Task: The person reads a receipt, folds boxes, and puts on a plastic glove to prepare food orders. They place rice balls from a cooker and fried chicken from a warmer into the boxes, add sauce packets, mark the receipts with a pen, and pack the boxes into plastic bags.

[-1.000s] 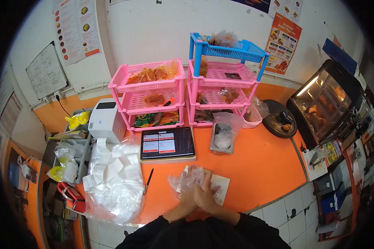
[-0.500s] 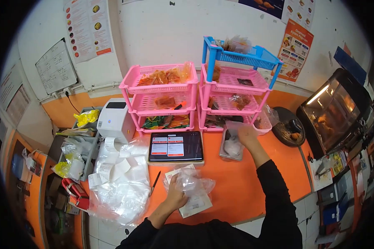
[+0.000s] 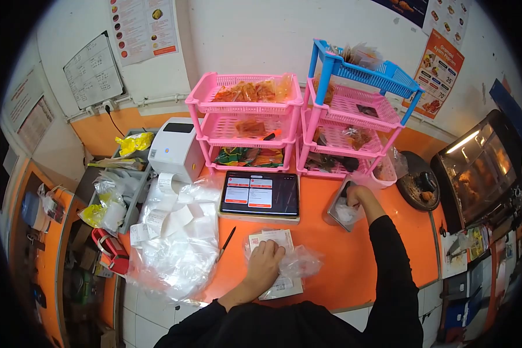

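Observation:
My left hand [image 3: 265,265] is closed, its fingers curled over a clear plastic bag [image 3: 300,264] that lies across flat white printed paper packets [image 3: 287,288] on the orange table. At the right, my right hand [image 3: 359,196] reaches into a metal container [image 3: 334,218], its fingers bent down on a clear plastic bag [image 3: 347,212] inside. The fingertips there are partly hidden. Behind my left hand a tablet [image 3: 260,195] shows a lit screen, and a black pen [image 3: 227,243] lies to the left.
Pink rack shelves [image 3: 246,106] and a blue-topped rack [image 3: 371,75] with packets stand at the back. A white label printer [image 3: 174,148] and a spread of clear bags [image 3: 174,255] are on the left. A glass food warmer [image 3: 475,168] stands right, beside a dark round tray [image 3: 414,194].
My view has turned slightly left. My left fingers have come down over the paper packets and bag. My right hand has lowered into the metal container, which now sits more tilted.

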Demonstrator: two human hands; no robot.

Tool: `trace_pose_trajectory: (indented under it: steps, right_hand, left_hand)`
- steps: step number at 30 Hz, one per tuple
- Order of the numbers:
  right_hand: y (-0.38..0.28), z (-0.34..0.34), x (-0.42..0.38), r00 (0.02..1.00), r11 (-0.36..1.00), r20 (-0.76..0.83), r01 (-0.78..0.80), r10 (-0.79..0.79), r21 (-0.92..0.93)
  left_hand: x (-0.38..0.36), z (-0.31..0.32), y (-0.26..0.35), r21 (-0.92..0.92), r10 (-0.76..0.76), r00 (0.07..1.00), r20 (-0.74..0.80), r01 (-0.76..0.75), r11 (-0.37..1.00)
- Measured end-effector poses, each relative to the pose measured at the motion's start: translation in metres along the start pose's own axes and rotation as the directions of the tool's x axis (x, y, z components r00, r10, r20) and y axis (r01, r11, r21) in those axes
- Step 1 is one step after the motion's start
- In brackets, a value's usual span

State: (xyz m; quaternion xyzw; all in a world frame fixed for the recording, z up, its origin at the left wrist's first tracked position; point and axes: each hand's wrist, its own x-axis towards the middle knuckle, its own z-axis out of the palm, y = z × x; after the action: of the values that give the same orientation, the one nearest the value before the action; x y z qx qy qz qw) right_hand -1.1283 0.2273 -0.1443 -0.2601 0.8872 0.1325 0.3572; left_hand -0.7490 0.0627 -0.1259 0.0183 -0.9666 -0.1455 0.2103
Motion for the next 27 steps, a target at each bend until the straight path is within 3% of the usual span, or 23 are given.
trace_pose_trajectory:
  steps: [2,4,6,7,10,12,13,16,17,19,23,25,27]
  right_hand:
    - [0.021,0.022,0.045,0.999,1.000,0.051,-0.003,0.004,-0.014]
    - [0.027,0.031,0.054,0.995,1.000,0.102,-0.007,0.009,-0.026]
    - [0.034,0.034,0.054,0.998,0.985,0.059,-0.023,0.013,0.169]
    - [0.031,0.029,0.040,0.998,0.985,0.055,-0.026,0.017,0.170]
    - [0.016,0.019,0.008,0.996,0.989,-0.085,0.002,0.011,0.147]
    - [0.011,0.018,0.015,0.990,0.998,-0.140,0.016,-0.024,-0.056]
    - [0.004,0.016,0.008,0.989,0.999,-0.144,0.008,-0.015,-0.049]
    - [-0.041,0.002,-0.032,0.907,0.959,-0.340,-0.280,0.247,-0.051]
    - [-0.049,0.003,-0.032,0.904,0.958,-0.346,-0.283,0.250,-0.046]
    - [-0.061,0.005,-0.029,0.814,0.945,-0.507,-0.326,0.282,0.001]
    - [-0.075,-0.008,-0.027,0.801,0.961,-0.554,-0.277,0.229,-0.004]
    - [-0.079,-0.013,-0.026,0.721,0.942,-0.692,-0.213,-0.028,-0.260]
    - [-0.084,-0.023,-0.029,0.732,0.949,-0.681,-0.188,-0.036,-0.252]
  left_hand:
    - [-0.003,0.008,-0.003,-0.152,-0.027,0.999,-0.022,0.023,0.988]
    - [-0.006,0.007,-0.005,-0.163,-0.037,0.999,-0.012,0.035,0.986]
    - [-0.008,0.005,-0.008,-0.177,-0.047,0.999,-0.006,0.045,0.983]
    - [-0.008,0.003,-0.011,-0.211,-0.065,0.997,0.045,0.073,0.975]
    - [-0.007,-0.013,-0.018,-0.318,-0.059,0.986,0.157,0.107,0.942]
    - [-0.008,-0.020,-0.025,-0.391,-0.029,0.976,0.214,0.112,0.914]
    - [-0.010,-0.022,-0.029,-0.456,-0.006,0.975,0.224,0.110,0.883]
    - [-0.013,-0.025,-0.027,-0.536,-0.020,0.973,0.230,0.144,0.832]
    - [-0.014,-0.025,-0.025,-0.554,-0.067,0.972,0.227,0.185,0.812]
    - [-0.017,-0.020,-0.023,-0.493,-0.059,0.981,0.183,0.144,0.858]
    - [-0.022,-0.016,-0.021,-0.444,-0.072,0.994,0.085,0.103,0.890]
    - [-0.022,-0.017,-0.022,-0.427,-0.080,0.992,0.100,0.115,0.897]
    - [-0.024,-0.014,-0.023,-0.407,-0.083,0.990,0.114,0.123,0.905]
